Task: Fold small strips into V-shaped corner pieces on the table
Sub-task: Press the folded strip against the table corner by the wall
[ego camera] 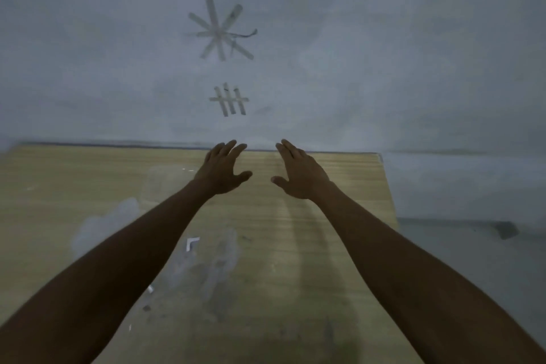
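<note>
Both my arms stretch forward over a light wooden table [310,245]. My left hand [222,169] and my right hand [298,172] hover near the table's far edge, palms facing each other, fingers straight and spread, holding nothing. A small white strip folded into a V-shaped corner piece [191,243] lies on the table beside my left forearm. A smaller white scrap [150,288] shows next to that forearm, lower down. The picture is dim and blurred.
A pale wall [384,53] rises right behind the table. Taped strips on it form a star shape [220,29] and a small fence-like grid [230,100]. Whitish smears [218,269] mark the tabletop. The table's right edge [391,201] drops to a grey floor.
</note>
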`<state>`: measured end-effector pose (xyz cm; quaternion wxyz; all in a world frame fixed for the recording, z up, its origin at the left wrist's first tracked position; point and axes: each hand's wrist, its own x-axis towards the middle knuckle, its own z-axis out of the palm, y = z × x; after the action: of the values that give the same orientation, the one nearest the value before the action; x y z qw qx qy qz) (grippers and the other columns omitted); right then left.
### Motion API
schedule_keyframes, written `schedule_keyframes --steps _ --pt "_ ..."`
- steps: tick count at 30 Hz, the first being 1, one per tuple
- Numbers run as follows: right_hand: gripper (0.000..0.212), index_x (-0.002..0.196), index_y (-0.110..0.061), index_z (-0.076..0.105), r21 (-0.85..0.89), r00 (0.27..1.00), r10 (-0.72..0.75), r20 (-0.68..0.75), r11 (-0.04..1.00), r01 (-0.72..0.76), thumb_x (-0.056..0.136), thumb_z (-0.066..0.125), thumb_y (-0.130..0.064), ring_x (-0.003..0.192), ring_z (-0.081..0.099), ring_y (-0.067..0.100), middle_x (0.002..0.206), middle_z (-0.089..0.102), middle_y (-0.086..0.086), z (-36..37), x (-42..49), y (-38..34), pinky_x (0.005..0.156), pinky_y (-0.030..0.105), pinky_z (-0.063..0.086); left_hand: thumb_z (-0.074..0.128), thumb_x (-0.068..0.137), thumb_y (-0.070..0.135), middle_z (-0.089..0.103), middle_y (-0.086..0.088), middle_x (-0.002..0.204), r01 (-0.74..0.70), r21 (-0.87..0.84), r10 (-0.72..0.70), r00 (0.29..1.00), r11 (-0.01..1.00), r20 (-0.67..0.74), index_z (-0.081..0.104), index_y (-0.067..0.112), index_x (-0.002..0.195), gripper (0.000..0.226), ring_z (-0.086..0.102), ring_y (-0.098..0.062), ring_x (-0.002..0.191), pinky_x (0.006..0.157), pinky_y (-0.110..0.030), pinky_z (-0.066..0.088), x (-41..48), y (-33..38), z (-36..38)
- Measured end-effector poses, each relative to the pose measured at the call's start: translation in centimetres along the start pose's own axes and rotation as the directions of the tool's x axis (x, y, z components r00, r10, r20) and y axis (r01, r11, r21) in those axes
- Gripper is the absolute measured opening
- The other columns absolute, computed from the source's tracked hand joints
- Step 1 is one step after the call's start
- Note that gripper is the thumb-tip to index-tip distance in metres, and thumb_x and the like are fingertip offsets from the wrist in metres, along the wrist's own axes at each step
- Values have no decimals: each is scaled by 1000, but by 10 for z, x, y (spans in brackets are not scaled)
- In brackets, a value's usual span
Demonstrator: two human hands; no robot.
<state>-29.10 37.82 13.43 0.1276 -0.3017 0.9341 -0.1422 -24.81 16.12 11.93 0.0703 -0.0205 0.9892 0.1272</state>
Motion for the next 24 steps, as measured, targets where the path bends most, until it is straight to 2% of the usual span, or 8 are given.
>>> schedule_keyframes --steps 10,19,24 --pt "81 152 -10 9 -23 998 -43 44 999 44 93 52 -44 145 20 30 162 3 7 10 -12 -44 114 45 26 54 88 50 20 -8 158 142 -23 -141 990 990 14 24 21 149 74 14 -30 146 120 -45 14 -81 -31 -8" --pt "78 151 -10 11 -44 996 -22 84 999 25 93 52 -43 143 23 31 162 6 6 28 -19 -97 109 47 34 52 89 52 20 -8 158 160 -7 -159 984 987 78 26 24 148 70 15 -29 146 120 -45 14 -130 -77 2" --pt "78 151 -10 11 -52 996 28 88 998 -23 93 52 -42 142 25 31 162 6 5 48 -15 -140 107 47 37 53 89 49 22 -9 157 118 -30 -115 989 993 93 27 22 148 70 18 -29 145 119 -44 16 -150 -118 5"
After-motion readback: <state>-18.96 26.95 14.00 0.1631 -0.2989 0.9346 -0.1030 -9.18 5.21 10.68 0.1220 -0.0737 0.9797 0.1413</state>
